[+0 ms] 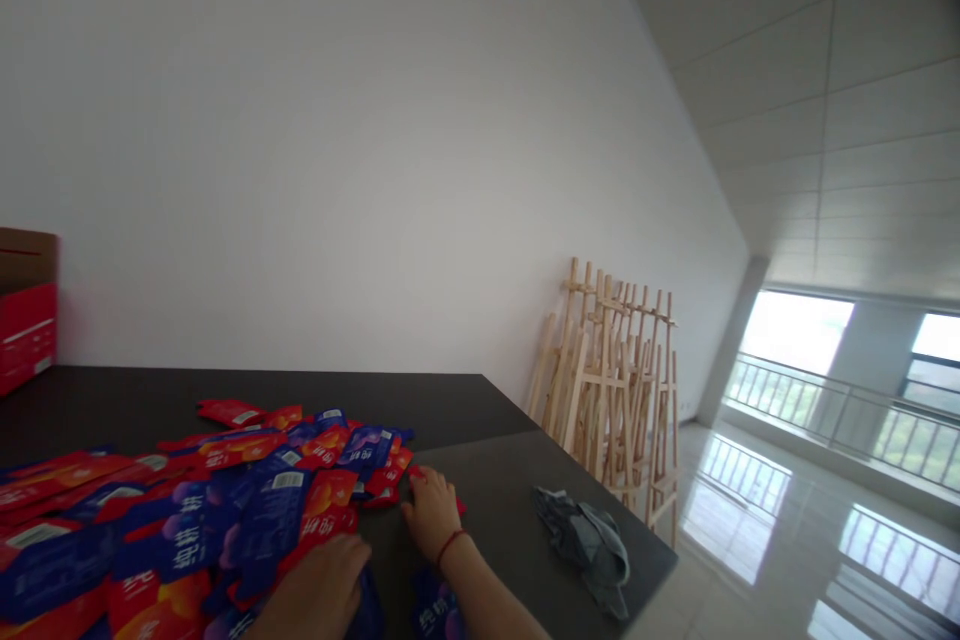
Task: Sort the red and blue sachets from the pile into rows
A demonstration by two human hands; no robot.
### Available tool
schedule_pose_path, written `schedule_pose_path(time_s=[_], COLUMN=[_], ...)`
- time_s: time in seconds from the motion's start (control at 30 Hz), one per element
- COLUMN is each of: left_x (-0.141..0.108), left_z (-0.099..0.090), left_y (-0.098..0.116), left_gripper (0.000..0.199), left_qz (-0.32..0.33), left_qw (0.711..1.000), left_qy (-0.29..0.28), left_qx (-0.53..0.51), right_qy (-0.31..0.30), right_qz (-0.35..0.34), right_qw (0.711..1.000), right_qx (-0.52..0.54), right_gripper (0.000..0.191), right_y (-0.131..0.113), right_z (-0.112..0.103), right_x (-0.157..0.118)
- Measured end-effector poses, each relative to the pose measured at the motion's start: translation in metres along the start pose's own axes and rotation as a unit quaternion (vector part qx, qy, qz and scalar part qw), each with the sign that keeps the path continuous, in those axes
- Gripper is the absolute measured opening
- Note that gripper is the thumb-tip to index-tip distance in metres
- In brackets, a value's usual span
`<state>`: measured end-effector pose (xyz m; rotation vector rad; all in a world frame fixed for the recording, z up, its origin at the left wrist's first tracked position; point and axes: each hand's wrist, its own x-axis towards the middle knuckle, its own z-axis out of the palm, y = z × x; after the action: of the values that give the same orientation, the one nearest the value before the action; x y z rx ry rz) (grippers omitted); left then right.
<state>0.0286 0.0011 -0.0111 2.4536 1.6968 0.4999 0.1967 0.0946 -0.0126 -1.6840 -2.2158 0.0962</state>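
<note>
Foil sachets (255,510) loosely heaped on dark tabletop (487,500); left hand (319,585) resting flat on pile, right hand (433,515) apart, touching red sachet (459,506), grip undetermined.

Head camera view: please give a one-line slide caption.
Left hand on a heap of red and blue packets on a dark table, right hand with a red wrist cord at its edge.

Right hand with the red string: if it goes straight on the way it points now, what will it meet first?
The right hand would most likely meet the red packet at the pile's edge first. Its fingers seem almost touching it, but depth is unclear.
</note>
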Motion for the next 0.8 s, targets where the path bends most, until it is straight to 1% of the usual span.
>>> schedule_pose_path(time_s=[0.1, 0.17, 0.23, 0.3, 0.37, 0.47, 0.53, 0.6, 0.63, 0.67, 0.7, 0.73, 0.77, 0.8], left_x=[0.024, 0.032, 0.034, 0.031, 0.027, 0.022, 0.018, 0.014, 0.011, 0.008, 0.004, 0.0, -0.005, -0.009], left_z=[-0.022, -0.032, -0.037, -0.037, -0.036, -0.035, -0.036, -0.035, -0.034, -0.031, -0.028, -0.024, -0.02, -0.014], left_y=[-0.008, -0.015, -0.023, -0.03, -0.037, -0.046, -0.054, -0.061, -0.065, -0.067, -0.069, -0.07, -0.07, -0.068], left_gripper=[0.044, 0.045, 0.043, 0.04, 0.036, 0.041, 0.043, 0.042, 0.042, 0.042, 0.042, 0.042, 0.039, 0.035], left_qz=[0.0, -0.019, -0.043, -0.057, -0.055, -0.032, -0.012, 0.005, 0.013, 0.021, 0.032, 0.043, 0.049, 0.056], left_qw=[0.998, 0.995, 0.989, 0.985, 0.983, 0.987, 0.992, 0.996, 0.998, 0.999, 0.999, 0.997, 0.994, 0.989], left_qy=[0.024, 0.042, 0.056, 0.058, 0.052, 0.049, 0.049, 0.042, 0.038, 0.038, 0.041, 0.051, 0.078, 0.108], left_qx=[0.063, 0.094, 0.126, 0.151, 0.165, 0.152, 0.114, 0.073, 0.052, 0.029, 0.003, -0.025, -0.055, -0.083], right_qy=[0.003, 0.008, 0.013, 0.022, 0.038, 0.053, 0.044, 0.014, -0.014, -0.048, -0.083, -0.109, -0.118, -0.108], right_qz=[-0.05, -0.086, -0.107, -0.113, -0.104, -0.041, 0.002, 0.019, 0.025, 0.034, 0.046, 0.061, 0.073, 0.076], right_qw=[0.998, 0.993, 0.987, 0.981, 0.974, 0.964, 0.956, 0.942, 0.93, 0.91, 0.883, 0.849, 0.811, 0.776], right_qx=[0.041, 0.079, 0.118, 0.156, 0.196, 0.258, 0.291, 0.334, 0.367, 0.409, 0.459, 0.514, 0.569, 0.616], right_gripper=[0.049, 0.048, 0.044, 0.042, 0.044, 0.046, 0.044, 0.034, 0.029, 0.027, 0.027, 0.03, 0.036, 0.043], right_y=[-0.027, -0.045, -0.06, -0.07, -0.075, -0.073, -0.07, -0.067, -0.066, -0.065, -0.064, -0.063, -0.062, -0.061], right_z=[0.002, 0.006, 0.012, 0.016, 0.015, 0.009, 0.006, 0.006, 0.009, 0.012, 0.016, 0.02, 0.023, 0.025], right_x=[0.013, 0.02, 0.023, 0.02, 0.012, -0.002, -0.009, -0.015, -0.018, -0.022, -0.026, -0.032, -0.037, -0.044])
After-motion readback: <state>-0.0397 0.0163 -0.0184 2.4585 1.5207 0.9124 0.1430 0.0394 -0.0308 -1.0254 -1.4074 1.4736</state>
